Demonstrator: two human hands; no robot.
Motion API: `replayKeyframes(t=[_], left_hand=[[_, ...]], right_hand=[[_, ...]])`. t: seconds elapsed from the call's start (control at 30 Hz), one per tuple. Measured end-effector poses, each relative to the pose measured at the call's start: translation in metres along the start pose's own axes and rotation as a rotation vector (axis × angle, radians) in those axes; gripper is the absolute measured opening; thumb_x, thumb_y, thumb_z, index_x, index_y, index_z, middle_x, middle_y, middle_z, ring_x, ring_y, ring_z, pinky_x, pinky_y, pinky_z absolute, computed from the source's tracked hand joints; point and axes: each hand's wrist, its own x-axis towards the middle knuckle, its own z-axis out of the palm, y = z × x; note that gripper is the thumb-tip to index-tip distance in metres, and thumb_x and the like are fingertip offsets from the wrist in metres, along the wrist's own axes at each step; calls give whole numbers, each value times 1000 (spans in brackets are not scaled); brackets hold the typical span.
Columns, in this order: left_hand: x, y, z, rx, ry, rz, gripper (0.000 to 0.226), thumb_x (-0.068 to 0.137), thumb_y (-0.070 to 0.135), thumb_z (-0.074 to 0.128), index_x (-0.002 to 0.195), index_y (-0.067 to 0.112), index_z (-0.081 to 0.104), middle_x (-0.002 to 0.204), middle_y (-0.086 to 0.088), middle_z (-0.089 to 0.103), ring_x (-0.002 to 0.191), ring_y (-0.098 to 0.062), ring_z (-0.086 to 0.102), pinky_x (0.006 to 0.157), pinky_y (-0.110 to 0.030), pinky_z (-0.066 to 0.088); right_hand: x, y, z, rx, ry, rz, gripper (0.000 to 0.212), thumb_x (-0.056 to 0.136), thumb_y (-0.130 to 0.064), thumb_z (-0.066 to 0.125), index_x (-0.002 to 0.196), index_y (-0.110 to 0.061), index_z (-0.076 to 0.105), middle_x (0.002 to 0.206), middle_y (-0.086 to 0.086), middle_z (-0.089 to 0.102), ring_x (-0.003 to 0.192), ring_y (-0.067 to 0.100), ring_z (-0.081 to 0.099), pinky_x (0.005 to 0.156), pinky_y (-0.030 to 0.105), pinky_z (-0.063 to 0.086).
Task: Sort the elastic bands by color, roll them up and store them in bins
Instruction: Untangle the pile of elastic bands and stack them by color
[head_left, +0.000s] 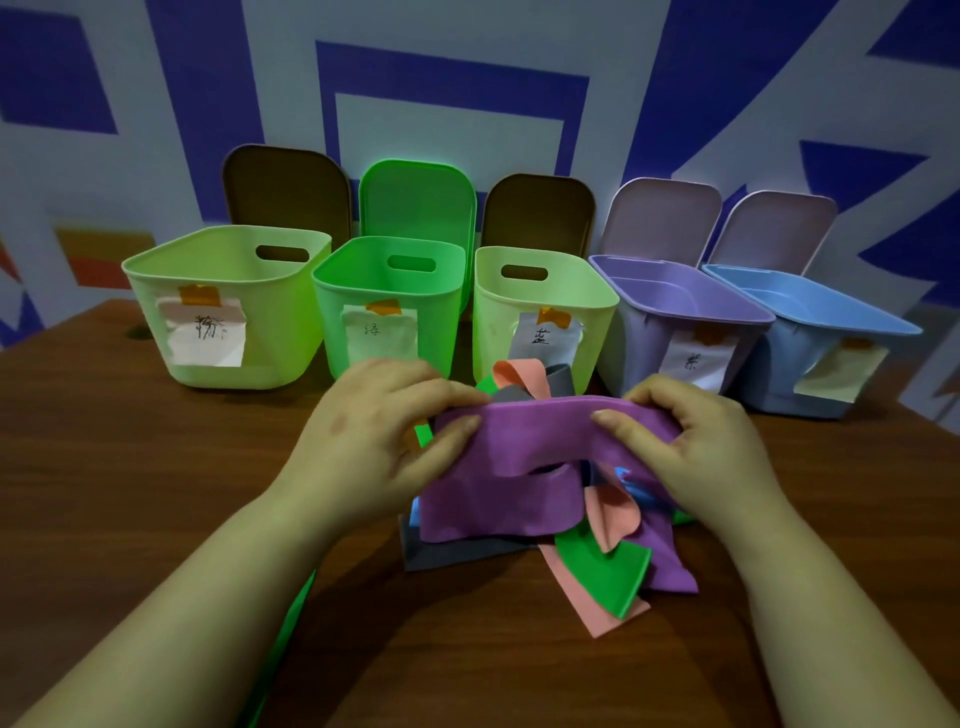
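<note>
You are lifting a purple band off the tangled pile on the counter, your left hand pinching its end at 9 o'clock and your right hand gripping it at 3 o'clock. The risk: the band is looping through pink and green strips, so pulling up is likely dragging them along or scattering them. The purple bin is standing open at 1 o'clock, just beyond your right hand.
</note>
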Motion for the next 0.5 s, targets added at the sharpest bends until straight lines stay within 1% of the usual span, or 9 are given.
replayKeyframes(t=[0.07,0.1,0.13,0.2,0.23,0.3,0.37,0.43,0.5], left_hand=[[-1,1,2,38,-13,-34,28,86,37,50,84,18,70,71,5,65,69,-15,56,67,-25,35],[-2,-2,4,47,-22,-60,28,85,38,49,80,18,68,72,5,65,69,-17,58,68,-25,34],[-4,-6,7,61,-35,-75,28,84,39,49,78,18,66,78,3,66,76,-18,58,71,-25,34],[-7,-14,10,90,-52,-78,29,84,40,48,75,18,65,95,-2,64,92,-17,52,80,-27,33],[-7,-16,10,78,-50,-79,29,85,39,48,75,17,64,95,-2,61,92,-17,49,80,-28,33],[-6,-18,7,-4,-32,-84,27,86,37,48,76,16,62,83,3,56,82,-14,48,73,-27,34],[-5,-15,5,-85,-30,-130,25,88,38,46,80,19,60,74,10,53,74,-12,50,67,-24,33],[-7,-14,6,-181,-59,-262,17,92,37,48,85,23,56,73,10,57,73,-14,55,67,-28,38],[-8,-17,9,-303,-64,-378,12,95,33,48,83,29,48,73,7,57,72,-16,55,66,-32,41]], right_hand=[[1,-3,1,-33,2,1,29,77,-57,60,69,-30,52,63,-13,53,64,11,51,56,22,38],[2,-4,2,-33,-5,10,30,79,-55,62,69,-28,53,63,-12,53,64,12,51,56,24,39],[4,-5,2,-30,-22,21,29,80,-51,64,69,-26,54,64,-10,54,65,12,52,57,27,40],[10,-10,2,-40,-65,16,28,80,-46,65,73,-20,59,67,-9,56,67,13,52,59,30,40],[14,-13,1,-60,-88,4,28,80,-45,64,75,-19,61,67,-8,57,67,14,52,59,30,40],[24,-20,-4,-107,-142,-16,27,82,-46,63,76,-20,60,67,-9,55,68,15,51,59,30,38],[34,-27,-10,-153,-180,-37,27,83,-49,61,76,-23,59,67,-10,55,67,15,51,58,29,37],[45,-33,-16,-195,-218,-51,27,82,-52,59,73,-27,56,68,-9,55,67,15,50,58,28,37],[54,-40,-23,-236,-253,-55,30,79,-56,59,66,-31,48,65,-10,52,65,12,48,56,27,36]])
